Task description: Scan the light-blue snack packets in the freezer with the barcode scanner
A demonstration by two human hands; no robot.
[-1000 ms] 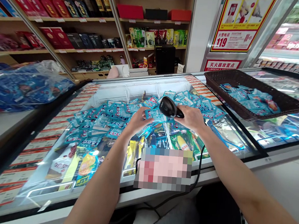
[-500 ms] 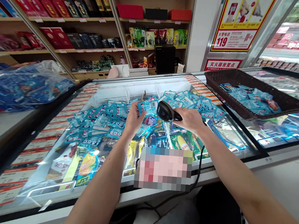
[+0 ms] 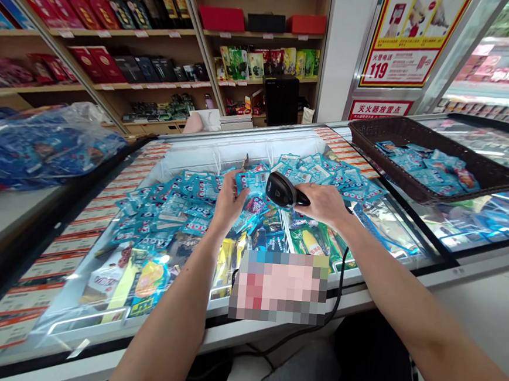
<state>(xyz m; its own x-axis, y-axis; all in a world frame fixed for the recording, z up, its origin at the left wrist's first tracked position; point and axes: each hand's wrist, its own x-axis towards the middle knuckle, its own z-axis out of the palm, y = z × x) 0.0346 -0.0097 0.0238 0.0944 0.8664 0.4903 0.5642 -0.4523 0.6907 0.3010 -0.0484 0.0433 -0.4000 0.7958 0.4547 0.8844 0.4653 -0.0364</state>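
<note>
My right hand [image 3: 321, 203] is closed around the handle of a black barcode scanner [image 3: 282, 190], its head turned left. Just left of that head, my left hand [image 3: 231, 197] pinches a small blue snack packet [image 3: 251, 181] by its left end. The packet is partly hidden behind the scanner. Both hands are above the glass top of a chest freezer, where many similar blue packets [image 3: 201, 201] lie in a loose spread. From the scanner a black cable [image 3: 341, 279] hangs down over the freezer's front edge.
A brown woven basket [image 3: 498, 174] with several blue packets stands at the right. At the left is a clear plastic bag of blue packages [image 3: 41, 150]. Shelves with boxes and bottles [image 3: 139, 32] rise behind. A blurred patch [image 3: 280, 286] covers something at the front edge.
Almost nothing differs. The scanner and both hands stay in place, with the packet still held before the scanner's head.
</note>
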